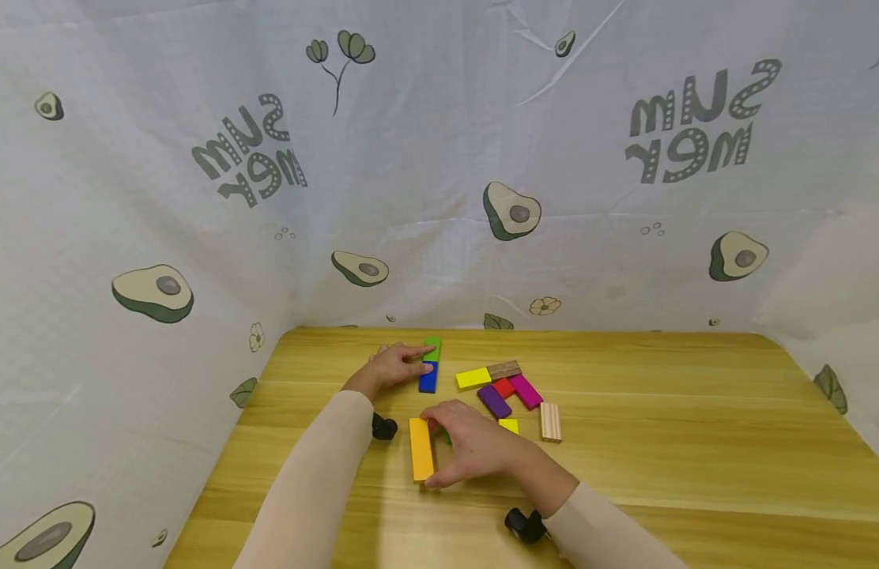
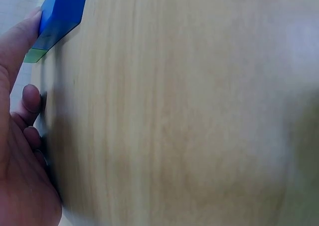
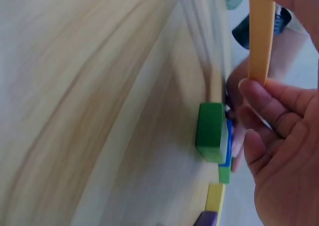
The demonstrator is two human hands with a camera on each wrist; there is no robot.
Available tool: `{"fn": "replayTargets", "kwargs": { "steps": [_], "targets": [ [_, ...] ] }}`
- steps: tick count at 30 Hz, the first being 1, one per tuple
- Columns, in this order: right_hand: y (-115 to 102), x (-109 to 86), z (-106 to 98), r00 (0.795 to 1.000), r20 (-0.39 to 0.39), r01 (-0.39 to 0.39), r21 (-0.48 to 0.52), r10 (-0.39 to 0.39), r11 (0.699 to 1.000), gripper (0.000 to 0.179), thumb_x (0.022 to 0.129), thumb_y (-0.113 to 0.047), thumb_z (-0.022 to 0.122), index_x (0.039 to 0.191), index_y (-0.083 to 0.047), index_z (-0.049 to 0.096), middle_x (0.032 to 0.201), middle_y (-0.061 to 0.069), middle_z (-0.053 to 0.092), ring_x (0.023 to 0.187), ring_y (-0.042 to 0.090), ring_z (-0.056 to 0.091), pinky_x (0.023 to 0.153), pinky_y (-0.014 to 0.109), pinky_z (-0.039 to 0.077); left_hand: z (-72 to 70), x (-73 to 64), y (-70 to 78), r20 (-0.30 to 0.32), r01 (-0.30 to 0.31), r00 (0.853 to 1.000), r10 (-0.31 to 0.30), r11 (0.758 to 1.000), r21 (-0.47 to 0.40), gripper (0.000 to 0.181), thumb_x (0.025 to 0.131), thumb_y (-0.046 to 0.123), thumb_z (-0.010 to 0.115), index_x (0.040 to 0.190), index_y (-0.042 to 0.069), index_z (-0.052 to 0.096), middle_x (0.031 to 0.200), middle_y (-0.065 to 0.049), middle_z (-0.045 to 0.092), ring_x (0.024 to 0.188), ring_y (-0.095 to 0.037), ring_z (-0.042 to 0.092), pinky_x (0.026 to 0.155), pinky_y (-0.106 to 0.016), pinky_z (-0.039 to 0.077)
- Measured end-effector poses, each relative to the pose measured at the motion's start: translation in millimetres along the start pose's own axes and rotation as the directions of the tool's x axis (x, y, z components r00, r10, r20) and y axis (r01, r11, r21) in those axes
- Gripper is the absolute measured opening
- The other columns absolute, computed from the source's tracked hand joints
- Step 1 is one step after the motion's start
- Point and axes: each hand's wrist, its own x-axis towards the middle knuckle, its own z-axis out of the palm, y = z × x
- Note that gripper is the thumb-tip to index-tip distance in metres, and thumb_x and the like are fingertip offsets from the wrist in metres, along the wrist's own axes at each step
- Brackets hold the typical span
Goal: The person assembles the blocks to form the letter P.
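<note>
My right hand (image 1: 475, 446) pinches an orange block (image 1: 421, 450) by its two ends, thumb at the near end and fingertips at the far one. The right wrist view shows this orange block (image 3: 261, 36) raised above the tabletop. Farther off to the left, my left hand (image 1: 395, 367) touches two blocks laid end to end. Its straight index finger lies on the light green block (image 1: 432, 348) and its thumb on the blue block (image 1: 427, 381). A dark green block (image 3: 209, 131) stands below the right hand, mostly covered by that hand in the head view.
Right of the blue block lie yellow (image 1: 473, 378), brown (image 1: 504, 370), red (image 1: 504, 387), magenta (image 1: 526, 391) and purple (image 1: 494, 401) blocks, grouped together. A small yellow block (image 1: 509, 425) and a striped wooden block (image 1: 550, 423) lie nearer. Printed curtains (image 1: 425, 174) surround the wooden table (image 1: 667, 442).
</note>
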Motion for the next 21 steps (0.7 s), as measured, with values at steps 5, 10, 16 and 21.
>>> {"fn": "replayTargets", "kwargs": {
  "steps": [5, 10, 16, 21],
  "targets": [
    [-3.0, 9.8, 3.0, 0.999, -0.001, -0.049, -0.062, 0.049, 0.997, 0.09, 0.074, -0.059, 0.083, 0.142, -0.009, 0.052, 0.118, -0.002, 0.062, 0.106, 0.013, 0.057, 0.102, 0.038, 0.052, -1.0, -0.1, -0.5, 0.006, 0.011, 1.0, -0.011, 1.0, 0.0, 0.052, 0.096, 0.059, 0.062, 0.146, 0.048, 0.052, 0.154, -0.007, 0.049, 0.127, -0.029, 0.042, 0.115, -0.056, 0.03],
    [0.8, 15.8, 3.2, 0.992, -0.044, -0.12, -0.125, 0.115, 0.985, 0.094, 0.074, -0.061, 0.081, 0.142, -0.005, 0.051, 0.113, -0.002, 0.063, 0.1, 0.012, 0.058, 0.096, 0.036, 0.055, -0.3, 1.1, -0.4, 0.006, 0.018, 1.0, -0.018, 1.0, 0.008, 0.053, 0.096, 0.059, 0.061, 0.146, 0.048, 0.051, 0.153, -0.007, 0.05, 0.126, -0.029, 0.042, 0.115, -0.054, 0.03],
    [6.8, 24.1, 7.6, 0.985, -0.091, -0.159, -0.202, 0.143, 0.966, 0.091, 0.075, -0.061, 0.081, 0.141, -0.003, 0.056, 0.121, 0.007, 0.064, 0.106, 0.02, 0.06, 0.101, 0.041, 0.053, -0.5, 1.7, -1.1, 0.012, 0.008, 1.0, -0.008, 1.0, 0.021, 0.054, 0.096, 0.059, 0.061, 0.147, 0.047, 0.051, 0.152, -0.008, 0.05, 0.126, -0.029, 0.042, 0.114, -0.055, 0.03],
    [10.4, 30.4, 11.6, 0.987, -0.131, -0.126, -0.276, 0.093, 0.953, 0.074, 0.08, -0.052, 0.08, 0.136, -0.007, 0.064, 0.115, 0.008, 0.066, 0.095, 0.018, 0.058, 0.089, 0.037, 0.053, -1.2, 3.5, -2.6, 0.01, 0.009, 1.0, -0.009, 1.0, 0.018, 0.053, 0.096, 0.06, 0.061, 0.147, 0.048, 0.051, 0.153, -0.007, 0.05, 0.129, -0.03, 0.041, 0.115, -0.055, 0.03]
  ]
}}
